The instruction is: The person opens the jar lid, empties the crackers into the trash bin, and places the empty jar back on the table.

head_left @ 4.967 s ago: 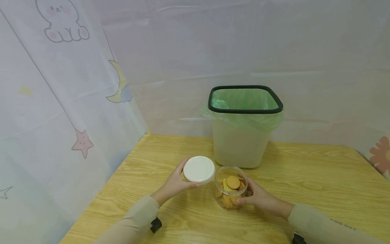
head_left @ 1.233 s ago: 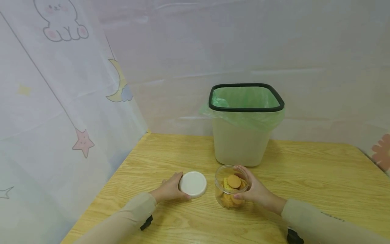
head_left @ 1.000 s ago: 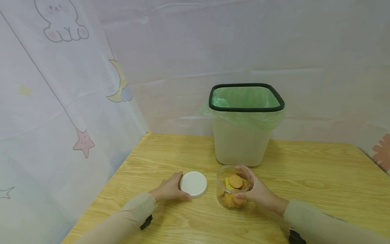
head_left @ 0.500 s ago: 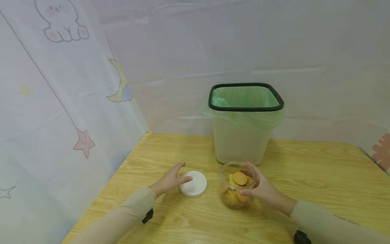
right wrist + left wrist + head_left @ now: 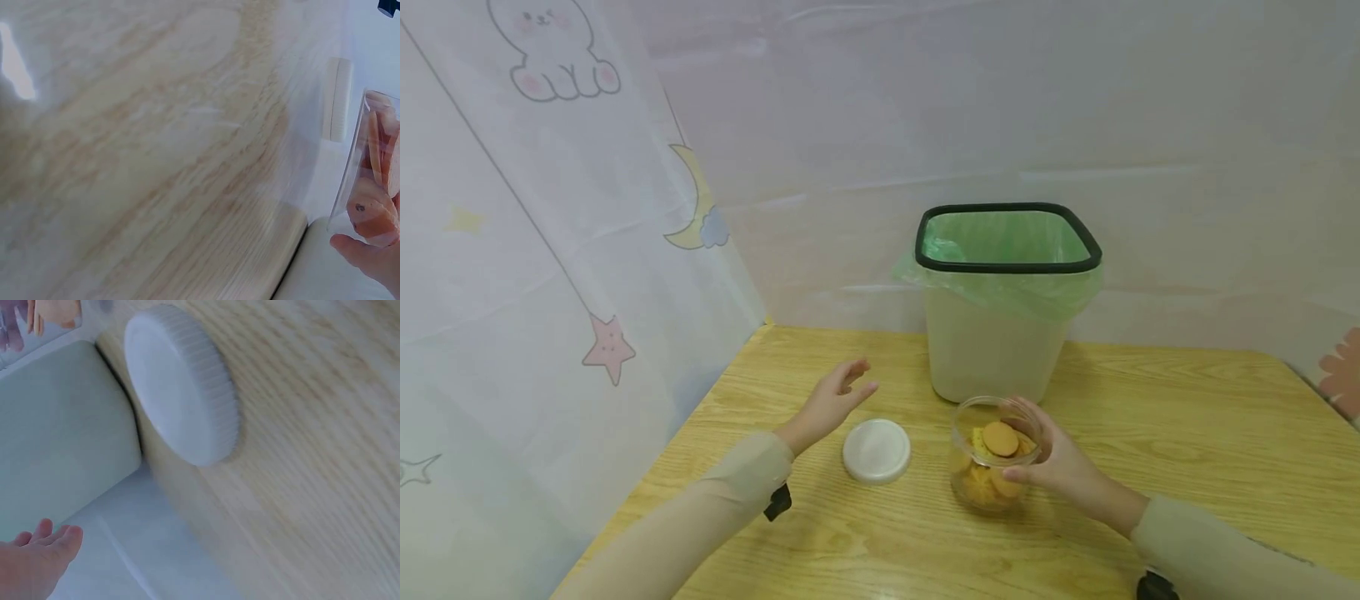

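My right hand (image 5: pixel 1063 462) grips a clear, lidless jar (image 5: pixel 973 483) around its right side. Round and ridged golden cookies (image 5: pixel 1000 439) fill much of it. In the right wrist view the jar (image 5: pixel 357 215) appears raised off the table and tilted, with my thumb against it. A white round lid (image 5: pixel 876 451) lies flat on the table, left of the jar; its ribbed edge shows in the left wrist view. Above and beyond the lid hovers my left hand (image 5: pixel 825 408), fingers loosely extended, holding nothing and apart from the lid.
A pale bin (image 5: pixel 992 342) with a black rim and green bag liner stands behind the jar at the back of the wooden table (image 5: pixel 1187 450). Patterned cloth (image 5: pixel 850 125) hangs behind and to the left of the table.
The white lid was lowered onto the table and released. My left hand then rose away from it, forward. My right hand has shifted the jar slightly to the right and up.
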A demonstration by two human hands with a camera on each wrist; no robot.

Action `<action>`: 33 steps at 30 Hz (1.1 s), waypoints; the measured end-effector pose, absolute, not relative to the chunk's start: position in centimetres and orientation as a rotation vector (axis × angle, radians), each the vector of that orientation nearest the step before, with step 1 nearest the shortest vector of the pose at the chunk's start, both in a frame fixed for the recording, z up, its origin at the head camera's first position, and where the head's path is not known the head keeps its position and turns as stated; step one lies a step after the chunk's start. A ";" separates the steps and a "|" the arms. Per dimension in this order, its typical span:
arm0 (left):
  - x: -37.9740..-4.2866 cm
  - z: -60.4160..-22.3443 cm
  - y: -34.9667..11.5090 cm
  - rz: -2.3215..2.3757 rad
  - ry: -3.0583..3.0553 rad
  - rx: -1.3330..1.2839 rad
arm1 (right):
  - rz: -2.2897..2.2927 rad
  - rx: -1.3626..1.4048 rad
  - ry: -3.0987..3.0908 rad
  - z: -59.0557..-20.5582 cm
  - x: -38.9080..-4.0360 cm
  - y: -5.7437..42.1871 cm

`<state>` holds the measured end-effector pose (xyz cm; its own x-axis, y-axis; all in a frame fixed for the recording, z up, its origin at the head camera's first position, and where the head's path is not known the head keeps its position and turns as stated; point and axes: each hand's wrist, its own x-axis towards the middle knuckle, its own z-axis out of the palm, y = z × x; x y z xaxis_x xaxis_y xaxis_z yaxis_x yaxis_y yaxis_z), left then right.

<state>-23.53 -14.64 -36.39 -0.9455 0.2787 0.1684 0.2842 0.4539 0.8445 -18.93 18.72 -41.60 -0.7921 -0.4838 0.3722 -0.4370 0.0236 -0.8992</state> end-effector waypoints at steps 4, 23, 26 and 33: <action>-23.9 -35.6 -14.2 -1.588 -2.636 -0.506 | -1.942 -1.013 2.193 -41.5 -18.9 18.9; -25.1 -32.4 -12.1 -1.679 -2.473 -0.548 | -2.029 -1.012 2.126 -40.7 -18.5 19.9; -25.2 -32.0 -11.9 -1.682 -2.453 -0.543 | -2.040 -1.030 2.087 -40.6 -18.5 20.1; -25.5 -31.1 -11.4 -1.685 -2.418 -0.538 | -2.079 -1.083 2.027 -40.2 -18.6 20.4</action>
